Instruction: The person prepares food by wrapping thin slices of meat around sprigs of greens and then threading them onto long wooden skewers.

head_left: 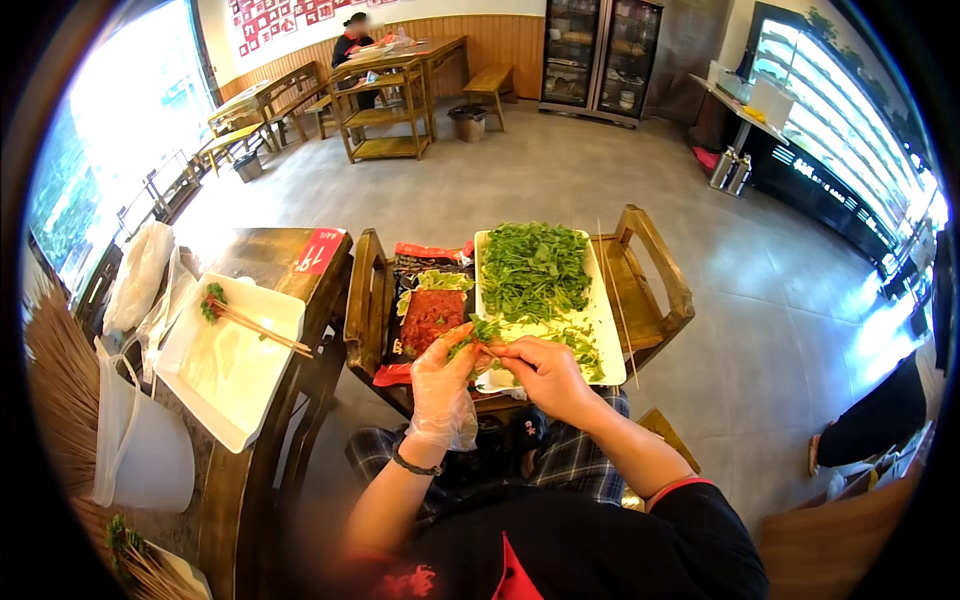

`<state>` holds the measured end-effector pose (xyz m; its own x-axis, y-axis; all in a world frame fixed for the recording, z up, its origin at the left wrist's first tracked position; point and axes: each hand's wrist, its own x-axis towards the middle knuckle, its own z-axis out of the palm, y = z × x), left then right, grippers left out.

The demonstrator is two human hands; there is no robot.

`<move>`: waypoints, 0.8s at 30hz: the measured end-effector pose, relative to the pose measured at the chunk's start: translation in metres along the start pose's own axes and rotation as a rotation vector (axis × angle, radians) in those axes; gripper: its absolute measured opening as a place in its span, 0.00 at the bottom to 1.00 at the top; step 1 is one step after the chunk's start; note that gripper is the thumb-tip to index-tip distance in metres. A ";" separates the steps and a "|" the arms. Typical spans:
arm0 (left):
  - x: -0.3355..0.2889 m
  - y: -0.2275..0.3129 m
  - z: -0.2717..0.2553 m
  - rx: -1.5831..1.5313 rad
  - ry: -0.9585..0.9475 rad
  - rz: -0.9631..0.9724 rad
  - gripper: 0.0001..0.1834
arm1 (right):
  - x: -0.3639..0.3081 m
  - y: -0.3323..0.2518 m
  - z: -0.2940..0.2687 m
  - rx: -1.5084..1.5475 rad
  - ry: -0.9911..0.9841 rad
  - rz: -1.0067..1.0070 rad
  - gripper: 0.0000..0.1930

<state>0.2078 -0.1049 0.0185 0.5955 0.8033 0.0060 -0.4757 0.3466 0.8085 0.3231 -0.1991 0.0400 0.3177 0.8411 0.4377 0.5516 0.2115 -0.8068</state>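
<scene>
My left hand (443, 385), in a clear plastic glove, is closed around a small bunch of leafy greens (485, 330). My right hand (545, 372), bare, meets it and pinches a thin brownish stick at the bunch, probably a skewer; most of it is hidden by the fingers. Both hands are over the near edge of a white tray (606, 352) heaped with green herbs (535, 268), with loose leaves at its near end. Just beyond my left hand, reddish minced meat (432, 318) lies beside pale green strips (445, 281) on dark packaging.
On the left table (262, 250), another white tray (235, 422) holds a few skewers (262, 331) tipped with greens. Beside it stand a white bucket (150, 455) and bundled sticks (55, 380). Thin sticks (617, 300) lie along the herb tray. A person (352, 45) sits far off; another's leg (868, 418) shows right.
</scene>
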 end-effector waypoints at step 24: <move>0.001 0.007 -0.019 1.110 0.030 0.785 0.11 | 0.014 -0.006 0.031 0.023 -0.049 0.107 0.07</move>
<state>0.1929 -0.0925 0.0126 0.3900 0.6222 0.6788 0.0958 -0.7606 0.6421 0.3005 -0.1735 0.0390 0.3357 0.8826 0.3291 0.4981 0.1302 -0.8573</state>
